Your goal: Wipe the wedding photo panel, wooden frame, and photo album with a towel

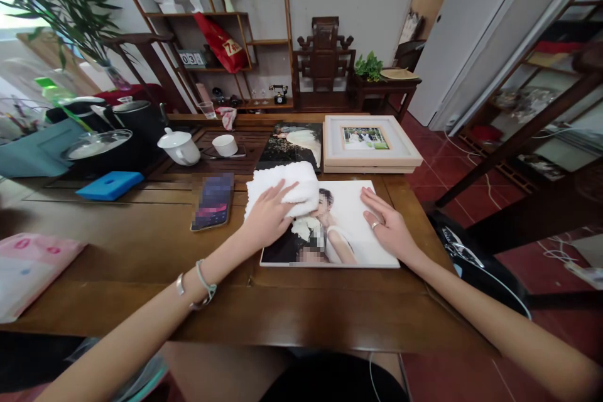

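A large photo print (348, 213) lies flat on the wooden table (141, 245) in front of me. My left hand (268, 217) presses a folded white cloth (292, 185) onto the print's upper left part, fingers laid over the cloth. My right hand (389, 223), with a ring on one finger, rests flat and open on the print's right side.
A framed photo (370, 141) and a dark photo print (294, 144) lie behind. A phone (213, 201) sits left of the cloth. A white teapot (179, 146), cup (225, 144), blue box (110, 185) and pink packet (28, 267) stand to the left. The table's right edge meets red floor tiles.
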`<state>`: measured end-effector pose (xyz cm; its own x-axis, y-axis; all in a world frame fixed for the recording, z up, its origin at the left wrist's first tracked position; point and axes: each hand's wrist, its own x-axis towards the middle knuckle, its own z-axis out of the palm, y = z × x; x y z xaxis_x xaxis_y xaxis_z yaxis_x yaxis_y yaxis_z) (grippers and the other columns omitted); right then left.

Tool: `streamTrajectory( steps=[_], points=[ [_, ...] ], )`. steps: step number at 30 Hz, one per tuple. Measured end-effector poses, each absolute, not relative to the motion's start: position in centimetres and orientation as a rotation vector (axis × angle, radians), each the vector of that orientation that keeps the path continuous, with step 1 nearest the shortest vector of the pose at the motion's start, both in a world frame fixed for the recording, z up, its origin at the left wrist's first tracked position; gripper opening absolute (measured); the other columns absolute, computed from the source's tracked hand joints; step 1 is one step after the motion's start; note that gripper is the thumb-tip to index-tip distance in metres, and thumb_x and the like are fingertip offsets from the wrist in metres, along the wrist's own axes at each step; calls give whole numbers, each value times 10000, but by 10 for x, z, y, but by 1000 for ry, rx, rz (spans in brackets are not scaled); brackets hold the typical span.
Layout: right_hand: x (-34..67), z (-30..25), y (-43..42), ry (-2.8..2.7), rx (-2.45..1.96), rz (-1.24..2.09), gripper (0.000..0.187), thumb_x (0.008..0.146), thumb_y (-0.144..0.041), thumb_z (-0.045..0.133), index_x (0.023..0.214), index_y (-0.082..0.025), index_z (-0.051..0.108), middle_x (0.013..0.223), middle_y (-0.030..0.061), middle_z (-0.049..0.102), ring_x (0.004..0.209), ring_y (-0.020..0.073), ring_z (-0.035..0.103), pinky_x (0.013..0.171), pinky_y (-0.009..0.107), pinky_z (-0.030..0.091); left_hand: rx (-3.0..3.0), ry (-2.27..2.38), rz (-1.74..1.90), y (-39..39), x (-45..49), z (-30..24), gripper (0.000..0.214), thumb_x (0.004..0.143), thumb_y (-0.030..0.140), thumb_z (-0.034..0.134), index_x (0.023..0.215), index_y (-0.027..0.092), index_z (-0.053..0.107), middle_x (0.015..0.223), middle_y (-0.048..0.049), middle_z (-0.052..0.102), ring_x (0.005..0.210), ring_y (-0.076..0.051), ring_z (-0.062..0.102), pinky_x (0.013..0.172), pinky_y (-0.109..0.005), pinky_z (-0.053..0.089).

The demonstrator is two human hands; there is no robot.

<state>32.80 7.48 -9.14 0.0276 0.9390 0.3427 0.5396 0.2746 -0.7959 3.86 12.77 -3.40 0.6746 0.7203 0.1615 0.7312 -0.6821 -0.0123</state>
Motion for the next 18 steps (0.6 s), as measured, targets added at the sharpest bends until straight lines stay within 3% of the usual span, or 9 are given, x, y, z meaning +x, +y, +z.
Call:
streamTrajectory(
  steps=[3, 6, 10, 13, 18],
  points=[
    [328, -92, 75, -1650, -1404, 532, 437, 906, -248, 506, 1333, -211, 593, 1469, 81, 504, 1411, 241, 409, 1200, 515, 278, -2875, -1126, -186, 120, 28, -33, 388, 864, 78, 490, 1198, 152, 674, 1535, -124, 384, 1450, -353, 259, 1136, -541, 332],
    [327, -91, 74, -1652, -1425, 523, 429, 908, -243, 495, 1322, -205, 604, 1459, 90, 517, 1408, 248, 414, 1196, 523, 284, -2941, -1001, -152, 78, 25, -34, 221, 815, 105, 569, 915, 159, 758, 1560, -108, 341, 1456, -396, 212, 1151, -579, 281],
    [325, -89, 72, -1668, -1448, 511, 432, 909, -266, 498, 1323, -198, 602, 1457, 101, 520, 1407, 251, 416, 1194, 525, 283, -3017, -787, -201, 23, 29, -33, 83, 771, 179, 672, 725, 181, 740, 1591, -64, 281, 1451, -416, 214, 1153, -578, 278],
    [325, -87, 72, -1701, -1480, 476, 456, 893, -317, 542, 1326, -186, 595, 1475, 116, 497, 1409, 263, 411, 1186, 520, 301, -3019, -801, -196, 25, 33, -30, 90, 784, 185, 668, 807, 197, 753, 1585, -59, 297, 1448, -390, 244, 1139, -558, 318],
    [326, -86, 73, -1773, -1510, 382, 470, 887, -352, 546, 1323, -180, 584, 1465, 137, 505, 1381, 277, 443, 1162, 523, 339, -2935, -1049, -198, 87, 41, -31, 379, 810, 103, 586, 1158, 201, 702, 1551, -79, 366, 1438, -367, 284, 1125, -560, 337]
  ],
)
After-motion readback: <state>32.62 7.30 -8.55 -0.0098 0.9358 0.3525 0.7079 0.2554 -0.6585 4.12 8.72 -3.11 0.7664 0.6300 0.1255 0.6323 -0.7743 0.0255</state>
